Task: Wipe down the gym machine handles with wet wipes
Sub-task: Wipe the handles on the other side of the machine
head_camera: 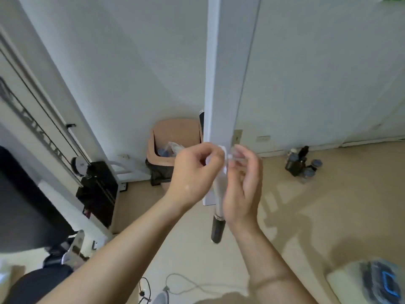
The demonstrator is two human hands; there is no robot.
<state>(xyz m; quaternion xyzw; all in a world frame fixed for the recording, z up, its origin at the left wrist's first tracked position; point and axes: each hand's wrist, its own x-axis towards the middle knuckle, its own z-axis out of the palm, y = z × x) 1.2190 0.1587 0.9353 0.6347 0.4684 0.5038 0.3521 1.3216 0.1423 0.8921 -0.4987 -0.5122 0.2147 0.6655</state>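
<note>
A white wet wipe [224, 160] is stretched between my two hands at mid-frame. My left hand [195, 172] pinches its left side and my right hand [243, 183] pinches its right side. Directly behind and below the hands a gym machine handle [217, 227] points toward me, with a chrome shaft and a black grip at its near end. The handle belongs to a white upright post [221, 73]. The hands hide the upper part of the handle. The wipe hangs close to the handle; whether it touches it I cannot tell.
A tan waste bin [175, 139] with rubbish stands by the wall behind the post. The weight stack [98, 189] and frame of the machine are at left. Dark bottles [302, 164] sit on the floor at right. Cables [175, 286] lie on the beige floor near me.
</note>
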